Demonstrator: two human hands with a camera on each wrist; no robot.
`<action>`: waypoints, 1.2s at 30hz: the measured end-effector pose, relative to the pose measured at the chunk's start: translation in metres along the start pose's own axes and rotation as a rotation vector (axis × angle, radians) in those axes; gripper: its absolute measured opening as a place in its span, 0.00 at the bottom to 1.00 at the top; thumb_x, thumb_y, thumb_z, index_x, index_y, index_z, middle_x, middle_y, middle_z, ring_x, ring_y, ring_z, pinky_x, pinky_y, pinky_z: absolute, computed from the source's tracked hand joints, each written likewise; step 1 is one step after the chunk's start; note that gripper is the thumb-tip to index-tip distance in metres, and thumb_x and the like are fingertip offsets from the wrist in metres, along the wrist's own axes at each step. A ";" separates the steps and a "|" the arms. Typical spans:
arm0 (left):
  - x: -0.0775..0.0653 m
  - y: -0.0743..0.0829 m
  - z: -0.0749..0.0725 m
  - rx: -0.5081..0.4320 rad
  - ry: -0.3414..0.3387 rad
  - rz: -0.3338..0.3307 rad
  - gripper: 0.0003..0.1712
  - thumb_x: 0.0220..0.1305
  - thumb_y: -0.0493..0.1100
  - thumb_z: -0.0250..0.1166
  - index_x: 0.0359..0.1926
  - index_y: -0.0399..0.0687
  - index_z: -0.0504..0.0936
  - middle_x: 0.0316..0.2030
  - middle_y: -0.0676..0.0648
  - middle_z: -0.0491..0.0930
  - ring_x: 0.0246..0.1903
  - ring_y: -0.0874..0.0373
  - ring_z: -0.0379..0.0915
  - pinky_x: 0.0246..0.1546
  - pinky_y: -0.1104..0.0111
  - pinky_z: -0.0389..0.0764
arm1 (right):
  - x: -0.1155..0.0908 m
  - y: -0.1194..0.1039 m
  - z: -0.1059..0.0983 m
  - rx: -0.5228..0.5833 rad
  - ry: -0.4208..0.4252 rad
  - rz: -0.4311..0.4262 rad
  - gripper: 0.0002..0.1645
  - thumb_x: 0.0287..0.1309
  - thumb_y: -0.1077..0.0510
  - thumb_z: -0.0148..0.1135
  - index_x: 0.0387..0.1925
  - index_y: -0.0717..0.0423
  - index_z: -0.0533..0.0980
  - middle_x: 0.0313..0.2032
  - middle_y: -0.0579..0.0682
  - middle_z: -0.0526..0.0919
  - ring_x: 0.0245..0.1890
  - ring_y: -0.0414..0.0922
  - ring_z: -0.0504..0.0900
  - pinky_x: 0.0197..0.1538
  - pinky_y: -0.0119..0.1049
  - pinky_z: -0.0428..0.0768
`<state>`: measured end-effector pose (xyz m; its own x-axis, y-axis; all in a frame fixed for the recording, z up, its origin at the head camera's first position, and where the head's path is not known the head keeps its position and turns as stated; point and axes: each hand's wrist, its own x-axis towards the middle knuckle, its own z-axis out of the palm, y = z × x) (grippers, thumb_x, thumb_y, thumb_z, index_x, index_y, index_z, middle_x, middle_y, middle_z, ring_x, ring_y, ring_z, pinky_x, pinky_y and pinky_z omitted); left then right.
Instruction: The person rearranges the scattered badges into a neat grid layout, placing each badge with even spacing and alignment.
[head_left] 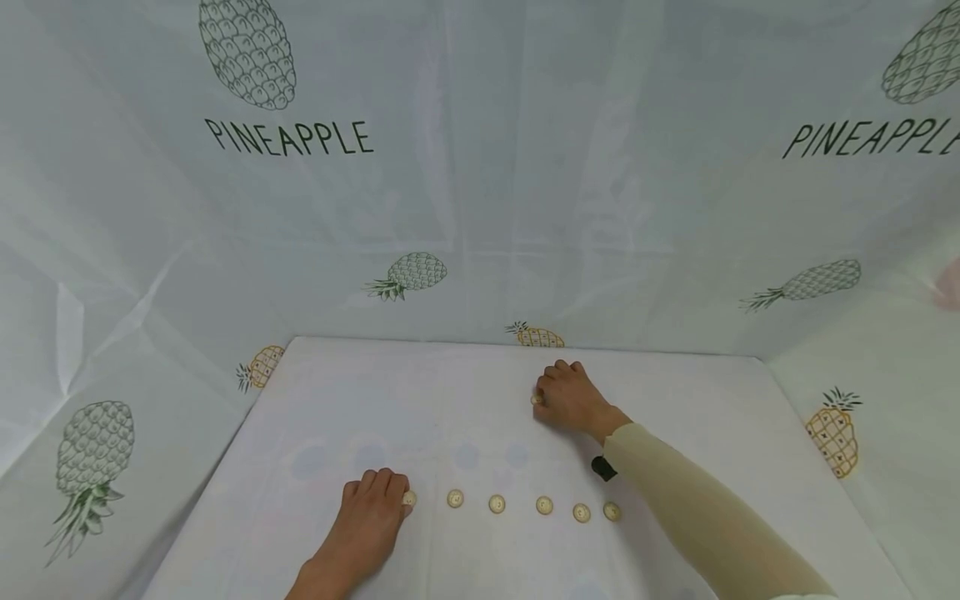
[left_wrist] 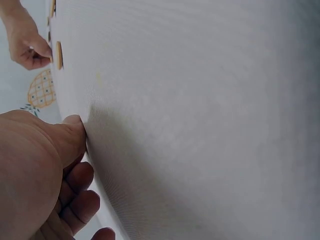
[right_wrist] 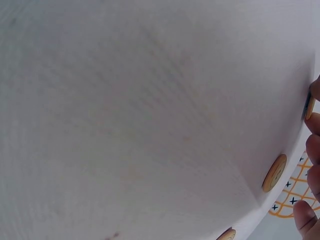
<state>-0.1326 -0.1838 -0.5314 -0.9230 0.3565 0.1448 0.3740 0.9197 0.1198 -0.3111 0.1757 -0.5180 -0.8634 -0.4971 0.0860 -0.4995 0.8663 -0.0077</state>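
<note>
My left hand (head_left: 371, 517) is low on the white table, its fingers curled at a round, pale wooden button (head_left: 408, 498) at the left end of a row. From the left wrist, its thumb (left_wrist: 75, 132) comes down at the cloth, and that button is hidden. Farther back, my right hand (head_left: 570, 398) pinches another button (head_left: 537, 399) between thumb and fingers; the right wrist view catches this button (right_wrist: 310, 106) edge-on at the fingertips. Between and below the hands, more buttons lie in a loose row, among them one button (head_left: 497, 503) near the middle and one button (head_left: 612, 511) at the right end.
A white cloth covers the table (head_left: 360, 375), marked with faint bluish spots. Behind it hangs a pale curtain (head_left: 525, 192) printed with pineapples and lettering. A small black object (head_left: 603, 468) shows beside the right sleeve (head_left: 697, 508).
</note>
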 end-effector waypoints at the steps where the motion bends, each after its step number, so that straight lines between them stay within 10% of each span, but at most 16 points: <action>1: 0.000 0.000 0.000 0.002 0.003 0.001 0.16 0.64 0.47 0.76 0.42 0.50 0.76 0.37 0.53 0.73 0.41 0.56 0.65 0.45 0.56 0.70 | 0.000 0.000 0.000 0.002 0.004 -0.002 0.12 0.64 0.48 0.65 0.38 0.51 0.84 0.38 0.47 0.83 0.42 0.49 0.74 0.52 0.52 0.72; 24: 0.000 0.000 0.001 -0.002 -0.002 -0.009 0.16 0.64 0.47 0.76 0.42 0.51 0.76 0.38 0.53 0.73 0.41 0.57 0.64 0.44 0.57 0.69 | 0.000 0.001 0.000 -0.007 0.021 -0.039 0.12 0.61 0.49 0.64 0.39 0.51 0.82 0.38 0.46 0.81 0.42 0.49 0.74 0.52 0.52 0.71; 36: -0.001 -0.003 0.005 -0.026 0.009 -0.010 0.16 0.63 0.46 0.76 0.43 0.51 0.76 0.39 0.54 0.74 0.40 0.59 0.63 0.43 0.58 0.71 | -0.032 0.015 -0.021 -0.050 0.093 -0.034 0.19 0.61 0.45 0.71 0.45 0.54 0.82 0.44 0.50 0.82 0.44 0.50 0.73 0.54 0.52 0.71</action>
<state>-0.1332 -0.1856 -0.5364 -0.9258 0.3461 0.1521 0.3675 0.9184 0.1468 -0.2888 0.2055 -0.4997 -0.8346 -0.5215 0.1775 -0.5223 0.8515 0.0464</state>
